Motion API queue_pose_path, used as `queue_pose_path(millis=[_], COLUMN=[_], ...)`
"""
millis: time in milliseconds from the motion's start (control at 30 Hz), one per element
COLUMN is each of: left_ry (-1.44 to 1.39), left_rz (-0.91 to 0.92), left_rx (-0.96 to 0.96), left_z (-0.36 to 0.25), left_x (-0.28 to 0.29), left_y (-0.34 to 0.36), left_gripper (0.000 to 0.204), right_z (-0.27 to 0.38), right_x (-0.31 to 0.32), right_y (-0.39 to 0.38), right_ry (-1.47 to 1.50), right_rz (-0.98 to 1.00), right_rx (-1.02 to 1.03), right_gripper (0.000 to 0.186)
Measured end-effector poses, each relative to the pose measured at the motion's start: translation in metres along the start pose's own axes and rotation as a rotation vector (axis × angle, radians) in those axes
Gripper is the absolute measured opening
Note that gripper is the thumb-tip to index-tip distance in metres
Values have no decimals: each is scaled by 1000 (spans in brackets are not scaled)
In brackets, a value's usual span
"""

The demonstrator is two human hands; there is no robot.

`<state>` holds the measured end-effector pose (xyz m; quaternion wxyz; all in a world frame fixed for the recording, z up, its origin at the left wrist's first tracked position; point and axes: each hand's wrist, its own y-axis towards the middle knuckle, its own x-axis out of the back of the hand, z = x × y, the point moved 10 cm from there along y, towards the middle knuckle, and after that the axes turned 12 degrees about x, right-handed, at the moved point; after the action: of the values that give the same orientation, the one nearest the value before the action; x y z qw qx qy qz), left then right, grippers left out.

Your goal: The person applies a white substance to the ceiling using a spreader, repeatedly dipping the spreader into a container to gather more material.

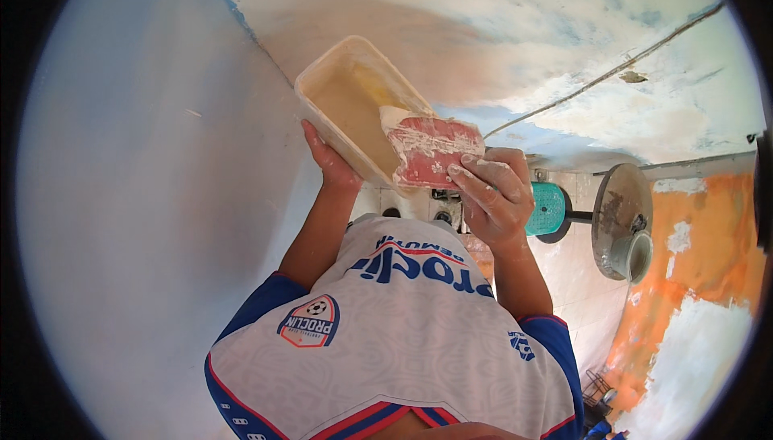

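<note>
the tub (348, 95) is clasped on its left by the left hand (332, 161), seemingly for steadiness. by the right hand (498, 197), well apart, the scraper (431, 150) is gripped at 1 end, likely so the pasty edge is held over the tub.

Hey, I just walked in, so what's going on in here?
A person is holding a pale rectangular tub in their left hand and a flat red scraper in their right hand. The scraper is smeared with whitish paste, thickest along its left edge, and overlaps the tub's right end in view; whether they touch is hard to tell. Off to the right is a round brown disc.
</note>
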<state>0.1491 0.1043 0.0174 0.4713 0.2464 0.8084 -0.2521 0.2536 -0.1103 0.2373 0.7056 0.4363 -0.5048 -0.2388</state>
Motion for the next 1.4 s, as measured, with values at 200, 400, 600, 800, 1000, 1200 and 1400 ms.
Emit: queue_pose_path(millis=[200, 400, 600, 800, 1000, 1200, 1400], left_ry=[-60, -99, -126, -99, -93, -57, -49], left_rz=[82, 27, -38, 67, 154, 109, 121], left_rx=[106, 108, 159, 104, 83, 90, 68], left_z=[14, 25, 20, 3, -8, -4, -6], left_x=[-7, 10, 48, 56, 43, 52, 52], left_y=[6, 14, 5, -7, -22, -21, -21], left_gripper=[76, 76, 74, 70, 67, 65, 62], right_z=[0, -31, -148, -234, -248, -227, -262], right_x=[-7, 5, -30, -68, -14, -61, -9], right_y=[-14, -21, -90, -101, -111, -101, -108], right_ry=[-59, -25, 336, 269, 218, 329, 168], right_rz=[64, -101, -512, -501, -688, -453, -665], right_rx=[82, -31, -490, -700, -651, -768, -678], right_gripper=[40, 25, 13, 18, 20, 15, 14])
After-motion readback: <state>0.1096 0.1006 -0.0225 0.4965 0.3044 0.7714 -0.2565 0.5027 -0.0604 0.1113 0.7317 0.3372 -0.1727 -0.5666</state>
